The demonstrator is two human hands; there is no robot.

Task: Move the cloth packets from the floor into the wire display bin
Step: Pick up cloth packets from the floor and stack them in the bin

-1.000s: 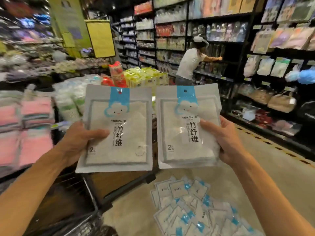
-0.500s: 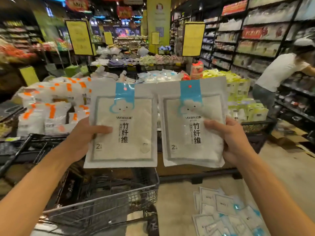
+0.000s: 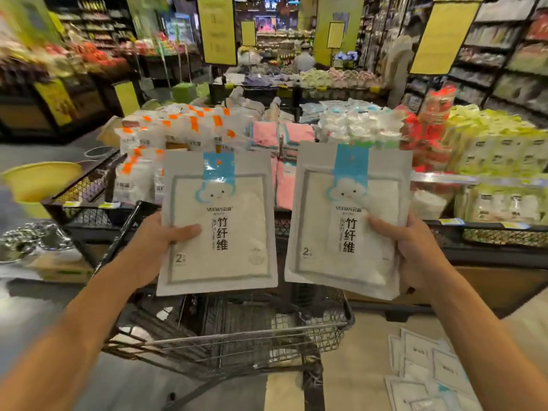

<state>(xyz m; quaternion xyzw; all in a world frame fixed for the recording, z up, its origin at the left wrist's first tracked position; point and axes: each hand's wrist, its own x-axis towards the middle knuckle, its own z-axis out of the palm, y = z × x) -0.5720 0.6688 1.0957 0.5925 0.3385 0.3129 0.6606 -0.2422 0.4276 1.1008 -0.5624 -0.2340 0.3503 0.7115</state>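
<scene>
My left hand (image 3: 151, 247) grips a white cloth packet (image 3: 219, 226) with a blue cloud tab, thumb across its front. In my right hand (image 3: 415, 250) is a second, thicker packet stack (image 3: 347, 226), held the same way. Both are upright at chest height, side by side. Below them stands a wire bin (image 3: 237, 336) on a frame, its inside dark and nearly bare. Several more packets (image 3: 427, 375) lie on the floor at the lower right.
Behind the bin runs a black mesh display table (image 3: 489, 235) stacked with white, pink and yellow-green packs. A yellow basin (image 3: 38, 179) sits at the left. Shelving lines the right aisle, where a person (image 3: 397, 63) stands. Another person (image 3: 304, 59) is far back.
My view has swung left and down from the right shelving to the display table and wire bin. Both hands keep their packets, now over the bin.
</scene>
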